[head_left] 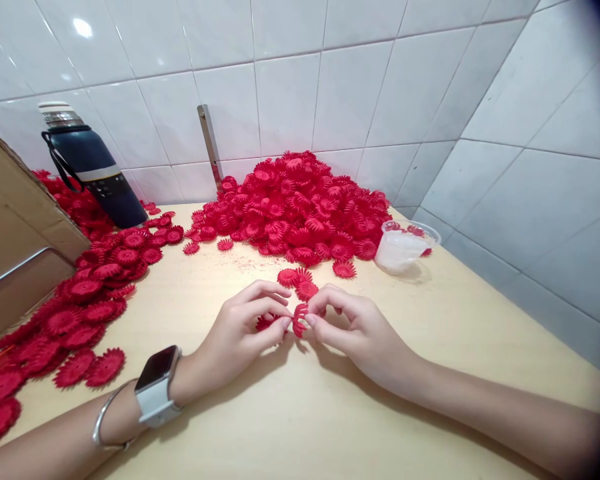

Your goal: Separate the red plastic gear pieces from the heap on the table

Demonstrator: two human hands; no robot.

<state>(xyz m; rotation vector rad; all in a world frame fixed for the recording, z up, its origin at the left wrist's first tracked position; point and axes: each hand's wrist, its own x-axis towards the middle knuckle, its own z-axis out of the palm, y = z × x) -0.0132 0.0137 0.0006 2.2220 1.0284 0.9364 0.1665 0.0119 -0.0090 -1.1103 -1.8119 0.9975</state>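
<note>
A clear plastic cup point(403, 248) lies tipped on the wooden table point(430, 320) near the right wall, with a few red pieces at its mouth. A dark flask point(93, 167) stands upright against the tiles, lid on. A large heap of red toothed discs point(300, 203) sits at the back; a second spread point(80, 300) runs down the left side. The left hand point(240, 333) and right hand point(353, 327) meet at centre, fingertips pinching one small red disc point(299, 320) between them, just above the tabletop. Three loose discs point(297, 279) lie just beyond the fingers.
</note>
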